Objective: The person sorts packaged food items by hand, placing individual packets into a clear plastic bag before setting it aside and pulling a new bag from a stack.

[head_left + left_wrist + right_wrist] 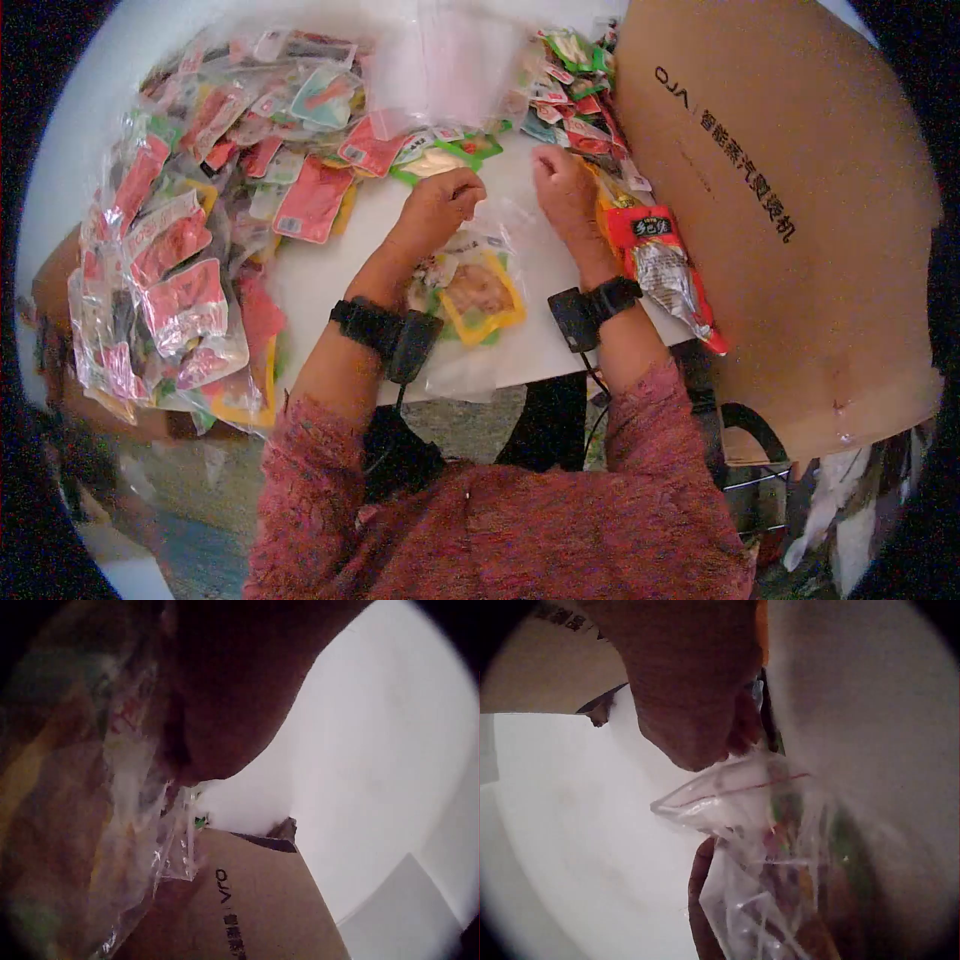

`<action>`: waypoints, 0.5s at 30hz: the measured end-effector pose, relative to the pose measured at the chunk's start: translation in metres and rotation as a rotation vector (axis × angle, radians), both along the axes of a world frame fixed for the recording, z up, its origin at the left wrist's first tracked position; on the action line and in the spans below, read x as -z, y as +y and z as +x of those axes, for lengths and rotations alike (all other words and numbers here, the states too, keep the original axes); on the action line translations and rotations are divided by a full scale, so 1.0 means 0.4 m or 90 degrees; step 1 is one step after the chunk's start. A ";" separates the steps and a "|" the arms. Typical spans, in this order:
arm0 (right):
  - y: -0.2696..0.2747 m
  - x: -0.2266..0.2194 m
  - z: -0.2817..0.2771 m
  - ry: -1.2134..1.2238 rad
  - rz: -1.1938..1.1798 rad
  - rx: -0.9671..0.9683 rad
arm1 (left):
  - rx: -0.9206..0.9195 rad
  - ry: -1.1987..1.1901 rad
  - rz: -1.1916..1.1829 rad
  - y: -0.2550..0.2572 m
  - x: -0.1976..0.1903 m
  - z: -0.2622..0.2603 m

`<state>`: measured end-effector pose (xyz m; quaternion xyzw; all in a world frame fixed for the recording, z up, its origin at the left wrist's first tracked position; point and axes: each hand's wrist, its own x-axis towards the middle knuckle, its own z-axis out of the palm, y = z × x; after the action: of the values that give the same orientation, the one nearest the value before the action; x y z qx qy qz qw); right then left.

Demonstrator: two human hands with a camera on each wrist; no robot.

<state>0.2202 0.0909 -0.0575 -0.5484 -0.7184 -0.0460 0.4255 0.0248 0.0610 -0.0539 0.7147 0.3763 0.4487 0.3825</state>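
Observation:
A clear zip bag point(512, 225) with a red line along its mouth point(742, 791) spans between my hands. Inside it lie flat food packets, among them a yellow-edged packet point(482, 298). My left hand point(440, 207) pinches the bag's upper edge, its fingers curled toward the middle. Facing it, my right hand point(566, 190) has curled fingers at the bag's other upper corner. In the right wrist view, these fingertips meet the plastic close to the red line. The left wrist view shows the filled bag point(124, 825) hanging beside the left hand.
Filled clear bags of packets point(185, 290) pile along the left and back of the white table point(330, 285). More packets point(575, 100) lie at back right. A red and silver pouch point(662, 262) leans near the large cardboard box point(800, 220) on the right.

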 end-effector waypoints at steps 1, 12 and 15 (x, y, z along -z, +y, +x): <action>-0.005 -0.019 0.017 -0.161 0.066 0.112 | 0.001 -0.005 -0.018 0.002 0.007 -0.005; 0.003 0.008 0.083 -0.338 -0.077 0.154 | 0.005 -0.044 -0.033 0.010 0.034 -0.013; -0.013 -0.038 0.001 -0.309 -0.194 0.127 | 0.011 -0.030 -0.012 0.002 0.020 -0.012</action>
<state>0.2206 0.0858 -0.0421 -0.6466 -0.7405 -0.1087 0.1473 0.0199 0.0617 -0.0619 0.7036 0.3654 0.4584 0.4016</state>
